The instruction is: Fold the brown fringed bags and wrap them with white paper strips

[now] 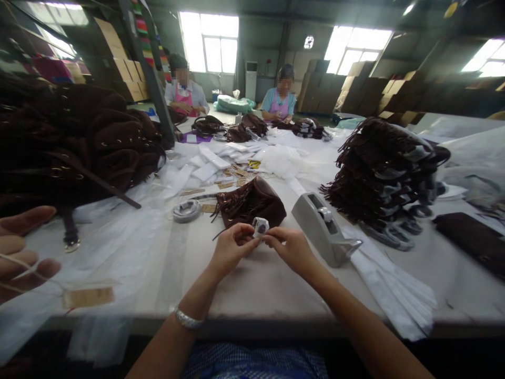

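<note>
Both my hands meet over the table in front of a brown fringed suede bag [252, 202]. My left hand [231, 247] and my right hand [288, 245] each pinch a small white, paper-wrapped piece [260, 227] that sits at the bag's near edge. The fingers of both hands are closed on it. A silver bracelet [187, 319] is on my left wrist.
A grey tape dispenser [325, 229] stands right of my hands. Stacks of brown fringed bags lie at the right [386, 168] and left [71, 142]. Another person's fingers [19, 247] hold a paper tag [87, 297] on a string at the left edge. Two workers sit across the table.
</note>
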